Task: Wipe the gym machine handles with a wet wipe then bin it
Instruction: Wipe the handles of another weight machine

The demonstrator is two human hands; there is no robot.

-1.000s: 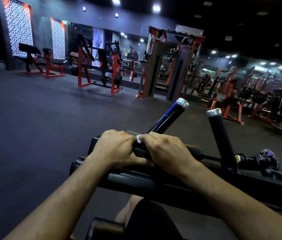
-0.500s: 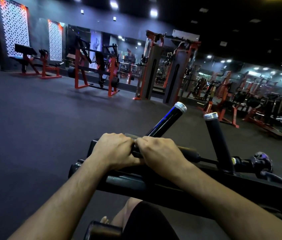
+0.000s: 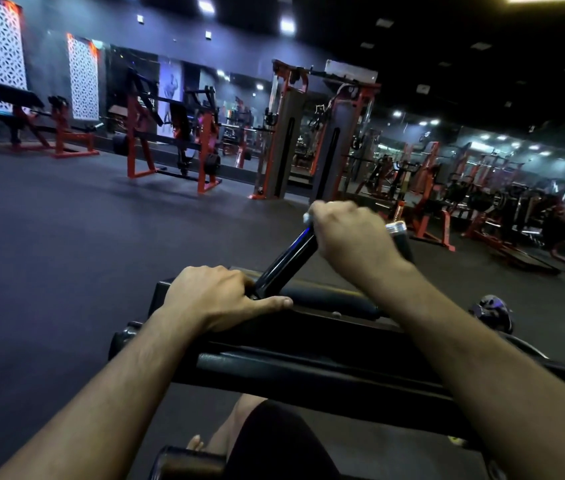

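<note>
Two black upright handles rise from the machine in front of me. My right hand (image 3: 350, 233) grips the top of the left upright handle (image 3: 288, 259), and a small white bit of wet wipe (image 3: 307, 218) shows at its fingers. The right upright handle (image 3: 401, 239) stands just behind that hand, its chrome cap showing. My left hand (image 3: 215, 296) grips the horizontal black handle (image 3: 329, 299) at the base of the upright one, thumb stretched along the bar.
A padded black crossbar (image 3: 308, 368) of the machine runs across below my forearms. A knob (image 3: 490, 311) sticks out at the right end. Orange-framed gym machines (image 3: 170, 147) line the far wall, with dark floor (image 3: 66, 237) between. My knee (image 3: 267, 441) is below.
My right hand has left the horizontal handle beside my left hand and slid up the left upright handle to its top. My left hand has stayed on the bar.
</note>
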